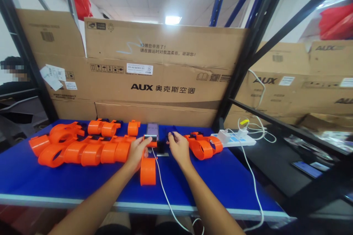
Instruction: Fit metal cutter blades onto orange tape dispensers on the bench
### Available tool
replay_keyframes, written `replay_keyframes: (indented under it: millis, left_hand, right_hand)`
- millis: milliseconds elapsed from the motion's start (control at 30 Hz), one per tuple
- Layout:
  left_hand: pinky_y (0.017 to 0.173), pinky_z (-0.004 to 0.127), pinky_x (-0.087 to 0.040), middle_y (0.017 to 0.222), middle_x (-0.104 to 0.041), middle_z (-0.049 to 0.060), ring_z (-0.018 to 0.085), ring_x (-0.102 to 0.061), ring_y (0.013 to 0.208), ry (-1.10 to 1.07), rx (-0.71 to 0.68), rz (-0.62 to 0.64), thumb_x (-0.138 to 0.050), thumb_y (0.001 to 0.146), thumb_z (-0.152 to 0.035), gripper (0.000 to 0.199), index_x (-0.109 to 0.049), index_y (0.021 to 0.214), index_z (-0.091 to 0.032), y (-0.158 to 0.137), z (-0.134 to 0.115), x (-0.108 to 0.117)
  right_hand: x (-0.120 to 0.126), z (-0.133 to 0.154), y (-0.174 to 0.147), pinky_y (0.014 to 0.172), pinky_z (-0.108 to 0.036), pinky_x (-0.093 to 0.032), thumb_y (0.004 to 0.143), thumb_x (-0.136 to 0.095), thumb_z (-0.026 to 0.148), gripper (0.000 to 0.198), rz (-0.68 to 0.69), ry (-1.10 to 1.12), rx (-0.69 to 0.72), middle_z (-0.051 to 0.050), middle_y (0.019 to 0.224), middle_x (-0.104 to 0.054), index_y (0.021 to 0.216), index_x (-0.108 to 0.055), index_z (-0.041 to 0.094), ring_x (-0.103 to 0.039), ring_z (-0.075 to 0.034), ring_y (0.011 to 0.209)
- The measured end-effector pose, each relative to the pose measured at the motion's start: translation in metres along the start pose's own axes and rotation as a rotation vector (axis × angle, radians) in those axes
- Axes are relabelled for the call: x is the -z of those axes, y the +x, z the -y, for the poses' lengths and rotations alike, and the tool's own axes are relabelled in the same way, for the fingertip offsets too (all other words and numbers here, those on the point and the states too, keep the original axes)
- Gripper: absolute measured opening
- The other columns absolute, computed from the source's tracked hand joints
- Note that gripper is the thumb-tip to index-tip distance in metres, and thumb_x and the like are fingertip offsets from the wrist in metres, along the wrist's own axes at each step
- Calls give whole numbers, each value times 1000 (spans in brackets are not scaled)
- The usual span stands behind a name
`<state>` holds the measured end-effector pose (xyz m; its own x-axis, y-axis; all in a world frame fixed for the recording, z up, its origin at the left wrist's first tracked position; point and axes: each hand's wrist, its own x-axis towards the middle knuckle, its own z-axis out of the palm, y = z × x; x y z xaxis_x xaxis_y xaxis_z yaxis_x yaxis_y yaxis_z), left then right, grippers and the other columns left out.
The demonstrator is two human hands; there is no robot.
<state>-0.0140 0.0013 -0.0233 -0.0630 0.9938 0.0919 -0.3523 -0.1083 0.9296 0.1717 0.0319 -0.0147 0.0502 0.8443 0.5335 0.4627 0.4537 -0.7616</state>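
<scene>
My left hand point(138, 153) is closed round an orange plastic band point(148, 172), its thumb pressing on a dark flat piece at the band's top. The loop of the band hangs below the fingers. A white cable point(162, 183) runs down just beside it. To the right, my right hand point(178, 147) has its thumb and fingertips pinched together next to something small and dark; what they hold, if anything, is too small to make out. Between the hands and a little beyond lies a phone point(152, 130) with its screen lit.
Several orange bands point(91, 154) stand in rows on the blue table point(116, 183) at left. More orange bands point(202, 147) sit at right, beside a white power strip point(234, 139) with plugs and cables. A cardboard sheet point(165, 69) rises behind, between black metal posts point(237, 62).
</scene>
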Motion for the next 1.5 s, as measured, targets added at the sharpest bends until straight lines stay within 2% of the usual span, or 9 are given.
replay_keyframes:
  millis: [200,433,600,733,867,1000,1133,1367,1500]
  left_hand:
    - [39,21,-27,42,-46,-6,8,-39,36,88,-9,-9,-81,72,-52,40,-69,83,-16,2,7,1]
    - [40,21,-28,44,-50,-5,8,-41,37,91,19,-7,-83,71,-50,39,-72,84,-15,5,11,3]
    - [39,21,-27,47,-55,-3,7,-40,37,64,22,2,-84,69,-47,37,-72,83,-15,3,10,2]
    - [39,21,-27,45,-52,-5,8,-40,37,79,12,2,-84,70,-48,36,-72,82,-16,5,12,2]
    - [39,21,-27,47,-54,-4,8,-41,36,36,13,-6,-86,68,-44,33,-72,79,-16,9,17,3]
    - [39,22,-27,48,-55,-4,8,-41,35,36,6,7,-86,68,-42,32,-73,82,-17,10,20,4]
    - [39,22,-29,50,-57,-4,8,-42,36,63,-21,31,-84,70,-44,33,-74,85,-17,9,19,3]
    - [38,21,-26,44,-50,-5,7,-40,35,10,7,-9,-85,68,-49,37,-70,77,-16,9,17,2]
    - [38,20,-28,43,-49,-7,7,-39,36,-51,39,-45,-84,68,-51,41,-69,83,-16,6,7,2]
  right_hand:
    - [6,-22,7,56,-25,-46,92,-52,38,27,30,-252,-103,-3,61,-70,88,-70,18,-69,-21,59]
    - [7,-27,8,64,-30,-50,90,-55,31,29,-15,-296,-99,-3,65,-72,108,-68,14,-71,-22,65]
    - [9,-20,5,69,-30,-51,88,-57,28,20,-30,-319,-50,-4,74,-75,98,-70,18,-72,-22,72]
    - [6,-11,2,73,-31,-53,92,-55,35,24,-4,-201,67,-6,86,-76,95,-72,19,-70,-21,76]
    - [1,1,-1,74,-30,-56,95,-56,44,34,170,33,156,-7,99,-76,111,-72,20,-69,-19,78]
    - [-3,14,-4,77,-30,-57,96,-54,49,37,302,192,133,-6,97,-75,104,-73,19,-70,-21,89]
    - [-5,17,-6,67,-27,-56,94,-56,53,39,332,266,55,-4,83,-72,98,-72,17,-68,-18,76]
    - [-9,11,-6,68,-28,-56,88,-67,47,44,305,299,73,-6,93,-73,119,-68,17,-66,-16,74]
    - [-6,9,-4,58,-26,-52,90,-63,48,42,292,286,58,-4,80,-71,118,-71,17,-62,-15,63]
